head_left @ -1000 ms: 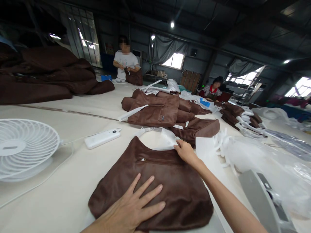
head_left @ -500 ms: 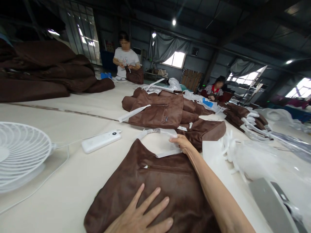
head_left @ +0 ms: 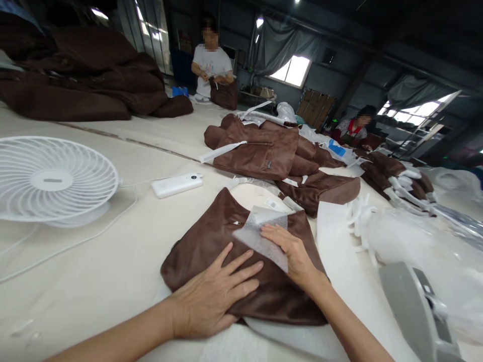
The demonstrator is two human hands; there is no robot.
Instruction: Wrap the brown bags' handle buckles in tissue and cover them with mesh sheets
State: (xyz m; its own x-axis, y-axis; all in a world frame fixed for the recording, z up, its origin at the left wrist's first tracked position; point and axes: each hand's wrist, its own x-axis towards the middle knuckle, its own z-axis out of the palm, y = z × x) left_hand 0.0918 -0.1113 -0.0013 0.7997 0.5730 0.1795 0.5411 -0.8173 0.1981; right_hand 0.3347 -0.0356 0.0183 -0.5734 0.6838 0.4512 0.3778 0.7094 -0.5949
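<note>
A dark brown handbag (head_left: 204, 246) lies flat on the table in front of me, its zip pull showing near the top edge. My left hand (head_left: 215, 291) rests palm down on its lower part, fingers spread. Over the upper right of the bag, a thin translucent white wrapping sheet (head_left: 260, 241) is folded down. My right hand (head_left: 290, 251) has its fingers together on that sheet; the thumb is hidden. Above the bag arches its strap (head_left: 249, 182), partly wrapped in white, with a white tag (head_left: 275, 205) beside it.
Left stand a white fan (head_left: 56, 178) and a white power bank (head_left: 177, 185). Beyond the bag is a pile of brown bags (head_left: 256, 151). At right lie white sheets (head_left: 332, 236), clear plastic (head_left: 407, 251) and a grey device (head_left: 411, 301). Two people work farther back.
My right hand has left the wrapped strap and come down toward me onto the bag with the white sheet. My left hand stays flat on the bag. The view has tilted downward.
</note>
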